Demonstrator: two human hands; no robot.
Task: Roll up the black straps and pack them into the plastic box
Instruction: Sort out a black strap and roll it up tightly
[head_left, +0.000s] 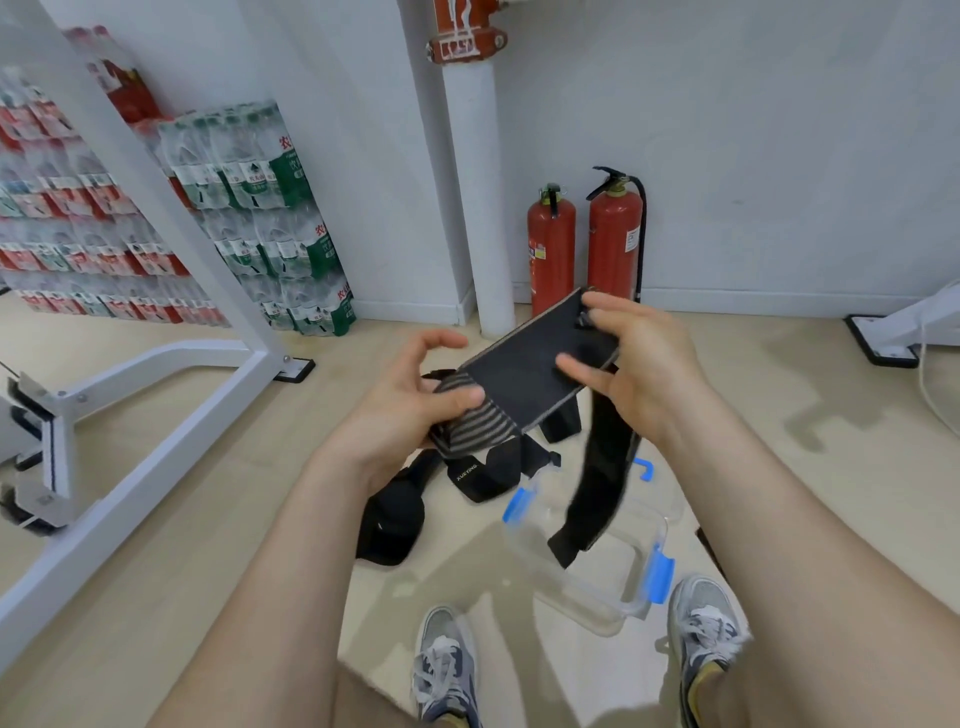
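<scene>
I hold a black strap (524, 379) stretched between both hands above the floor. My left hand (410, 405) pinches its grey-striped end, which is partly rolled. My right hand (634, 358) grips the far end, and the strap's long tail (597, 493) hangs down into the clear plastic box (639, 587) with blue clips. More black straps (483, 473) lie in a loose heap on the floor just left of the box, one of them (389, 525) closest to me.
Two red fire extinguishers (582, 244) stand against the wall behind a white pipe (483, 208). Stacked packs of bottled water (260, 218) fill the left corner. A white metal frame (156, 395) crosses the floor at left. My shoes (706, 639) flank the box.
</scene>
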